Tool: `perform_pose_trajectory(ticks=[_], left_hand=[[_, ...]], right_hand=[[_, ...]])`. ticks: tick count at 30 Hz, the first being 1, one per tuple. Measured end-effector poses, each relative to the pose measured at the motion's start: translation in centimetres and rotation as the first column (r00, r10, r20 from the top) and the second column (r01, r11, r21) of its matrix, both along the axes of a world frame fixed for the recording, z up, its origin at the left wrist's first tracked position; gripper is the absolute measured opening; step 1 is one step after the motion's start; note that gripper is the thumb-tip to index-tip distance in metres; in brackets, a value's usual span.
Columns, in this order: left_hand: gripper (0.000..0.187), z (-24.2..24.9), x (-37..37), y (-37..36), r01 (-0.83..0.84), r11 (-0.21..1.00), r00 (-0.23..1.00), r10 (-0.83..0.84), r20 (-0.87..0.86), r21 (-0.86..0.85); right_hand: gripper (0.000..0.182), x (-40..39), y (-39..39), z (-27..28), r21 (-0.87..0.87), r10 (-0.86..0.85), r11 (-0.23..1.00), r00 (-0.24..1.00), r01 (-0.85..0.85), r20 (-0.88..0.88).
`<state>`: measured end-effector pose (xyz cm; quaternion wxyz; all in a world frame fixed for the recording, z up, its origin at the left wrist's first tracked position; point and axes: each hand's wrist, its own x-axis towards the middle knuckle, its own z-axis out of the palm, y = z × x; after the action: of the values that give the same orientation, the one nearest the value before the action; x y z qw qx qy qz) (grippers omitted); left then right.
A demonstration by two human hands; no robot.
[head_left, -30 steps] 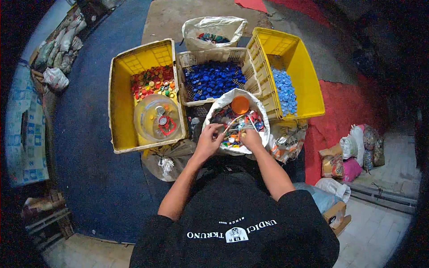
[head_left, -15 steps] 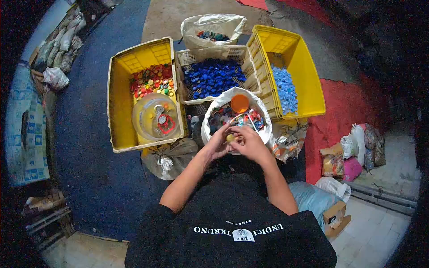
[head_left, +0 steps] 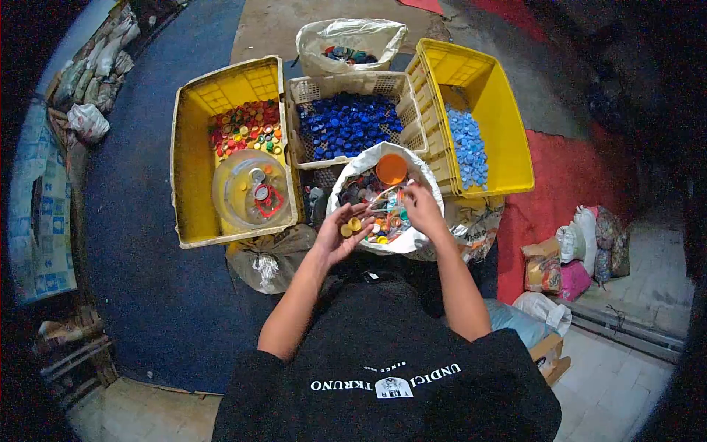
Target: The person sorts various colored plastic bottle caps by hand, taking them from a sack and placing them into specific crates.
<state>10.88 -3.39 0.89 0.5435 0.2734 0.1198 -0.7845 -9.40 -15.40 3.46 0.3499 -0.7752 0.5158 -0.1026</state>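
My left hand [head_left: 341, 234] is palm up at the near left edge of the white sack [head_left: 427, 243], with yellow caps [head_left: 351, 227] resting in its palm and against its fingers. Over the right part of that sack is my right hand [head_left: 422, 208], its fingers bent down beside the mixed caps [head_left: 383, 230]. Whether its fingertips pinch anything is too small to tell. An orange round lid [head_left: 391, 169] lies at the far side inside the sack.
Beyond the sack stands a white crate [head_left: 353, 160] of dark blue caps. A yellow crate [head_left: 184, 177] on the left holds red and yellow caps and a clear round container [head_left: 232, 210]. Light blue caps lie in the right yellow crate [head_left: 508, 140]. Another white sack [head_left: 313, 44] is behind.
My hands have moved apart. The left has turned palm up, showing yellow caps; the right has shifted right and away over the sack. The view has shifted slightly.
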Motion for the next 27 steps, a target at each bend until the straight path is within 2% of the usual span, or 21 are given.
perform_pose_trajectory(ticks=[1,2,5,6,8,9,10,12,17,20,23,24,26,27], left_hand=[[0.039,0.0,0.5,0.4,-0.052,0.999,0.999,0.052,-0.01,-0.016],[0.039,0.0,1.1,0.9,-0.106,0.994,0.994,0.106,-0.02,-0.031],[0.038,-0.5,2.4,2.3,-0.176,0.984,0.984,0.176,0.006,-0.009],[0.037,-0.6,2.8,2.9,-0.205,0.979,0.979,0.205,0.017,-0.002],[0.037,-0.6,3.3,4.0,-0.244,0.97,0.969,0.243,0.033,0.017],[0.037,-0.7,3.5,4.5,-0.272,0.962,0.962,0.271,0.03,0.033],[0.037,-0.8,3.6,5.0,-0.297,0.954,0.955,0.296,0.027,0.049],[0.037,-1.5,3.8,5.7,-0.316,0.949,0.949,0.316,-0.014,0.006],[0.039,-1.6,3.8,5.9,-0.34,0.939,0.94,0.341,-0.011,0.059],[0.038,-1.7,3.6,5.6,-0.334,0.94,0.942,0.335,-0.002,0.071],[0.037,-1.4,3.5,5.2,-0.317,0.946,0.948,0.317,0.017,0.069],[0.038,-1.3,3.4,5.2,-0.303,0.951,0.953,0.302,0.022,0.055],[0.04,-1.3,3.4,5.3,-0.295,0.954,0.955,0.293,0.032,0.052],[0.04,-1.4,3.4,5.3,-0.288,0.956,0.958,0.287,0.024,0.06]], right_hand=[[0.027,-0.6,-0.7,-2.8,0.096,0.12,0.991,0.956,-0.097,-0.269],[0.028,-1.6,-0.5,-6.8,0.11,0.212,0.977,0.903,-0.184,-0.375],[0.032,-2.1,-0.1,-12.2,0.207,0.254,0.964,0.821,-0.17,-0.511],[0.032,-1.7,0.0,-11.4,0.207,0.267,0.961,0.818,-0.184,-0.509],[0.032,-0.6,0.3,-9.4,0.117,0.183,0.982,0.886,-0.147,-0.426],[0.033,-0.7,0.3,-9.3,0.017,0.147,0.988,0.916,-0.152,-0.373],[0.033,-0.5,0.3,-9.3,0.02,0.154,0.987,0.915,-0.158,-0.372],[0.037,-0.2,0.0,-9.0,0.034,0.069,0.998,0.931,-0.061,-0.359],[0.037,0.6,0.2,-9.6,-0.058,0.093,0.989,0.873,-0.137,-0.478],[0.036,1.1,-1.0,-11.2,0.05,0.161,0.986,0.799,-0.161,-0.58],[0.031,1.5,-1.8,-12.5,0.052,0.155,0.986,0.75,-0.159,-0.643],[0.031,1.4,-1.8,-12.9,0.051,0.156,0.986,0.752,-0.161,-0.64],[0.03,0.8,-1.7,-13.5,-0.087,0.131,0.972,0.805,-0.221,-0.578],[0.033,0.4,-1.8,-13.9,-0.074,0.16,0.968,0.815,-0.24,-0.556]])
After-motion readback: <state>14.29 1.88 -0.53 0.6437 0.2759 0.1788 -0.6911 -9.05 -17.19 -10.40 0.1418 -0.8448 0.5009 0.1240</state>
